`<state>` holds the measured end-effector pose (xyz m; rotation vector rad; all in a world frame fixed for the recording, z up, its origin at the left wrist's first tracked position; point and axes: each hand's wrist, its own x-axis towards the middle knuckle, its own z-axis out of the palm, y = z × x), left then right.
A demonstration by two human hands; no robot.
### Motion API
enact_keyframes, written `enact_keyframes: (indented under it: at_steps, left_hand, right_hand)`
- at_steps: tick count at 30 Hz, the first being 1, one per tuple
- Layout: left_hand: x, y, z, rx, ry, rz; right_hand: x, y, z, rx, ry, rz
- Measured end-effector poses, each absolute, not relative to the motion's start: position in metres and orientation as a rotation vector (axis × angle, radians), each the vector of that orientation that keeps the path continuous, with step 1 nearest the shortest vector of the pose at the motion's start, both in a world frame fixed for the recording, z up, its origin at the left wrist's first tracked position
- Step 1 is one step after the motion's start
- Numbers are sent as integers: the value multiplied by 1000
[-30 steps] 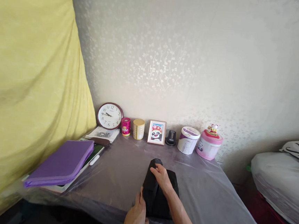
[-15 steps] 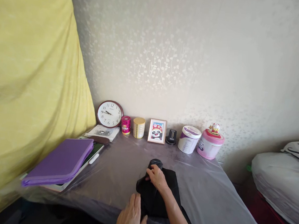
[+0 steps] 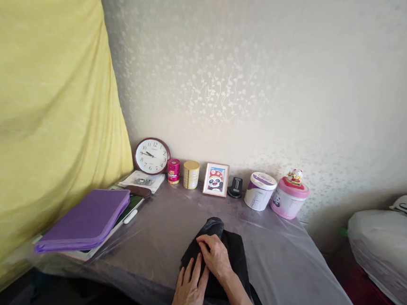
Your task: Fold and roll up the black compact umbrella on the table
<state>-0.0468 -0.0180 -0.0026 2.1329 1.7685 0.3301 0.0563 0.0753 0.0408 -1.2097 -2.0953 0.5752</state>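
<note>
A black fabric bundle (image 3: 236, 252) lies on the near part of the table, with a rounded, slightly shiny end pointing toward the wall. What kind of article it is I cannot make out. My left hand (image 3: 189, 289) rests flat on its near left side, fingers stretched out and a little apart. Just beyond it, my right hand (image 3: 216, 258) has its fingers and thumb closed on the fabric near the rounded end. The hands and right forearm hide much of the middle of the bundle. A dark strip of it trails toward the near right.
The table (image 3: 160, 234) wears a clear plastic cover. A purple folder (image 3: 83, 218) and a white marker (image 3: 130, 216) lie left. Along the wall stand a clock (image 3: 152, 156), tins (image 3: 190, 176), a picture frame (image 3: 216, 179), a black stand (image 3: 235, 187) and tubs (image 3: 260, 193).
My left hand has moved forward and flattened on the fabric. My right hand has slid slightly back from the rounded end. The fabric's left side now spreads differently. The view has shifted slightly.
</note>
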Motion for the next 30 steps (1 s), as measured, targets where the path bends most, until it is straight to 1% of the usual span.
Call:
enact_keyframes:
  at_steps: [3,8,14,18,22,26,30]
  left_hand:
    - [-43,-17,-11,2158,1772,314]
    - [-38,-16,-11,2153,1803,330]
    - [-37,-18,12,2048,1790,210]
    - [-35,-19,32,1980,1802,85]
    - [-33,-21,47,1921,1810,37]
    - [-33,-23,50,1897,1840,42]
    - [-37,-26,41,1958,1820,151]
  right_hand:
    - [68,72,33,-1079,-2136,430]
    - [77,92,23,-1054,-2212,361]
    - [75,132,20,-1168,-2243,293]
    - [72,154,21,-1241,-2267,325]
    - [68,171,20,-1401,-2253,353]
    - [72,175,22,-1544,-2134,297]
    - [106,160,26,-1668,-1975,215]
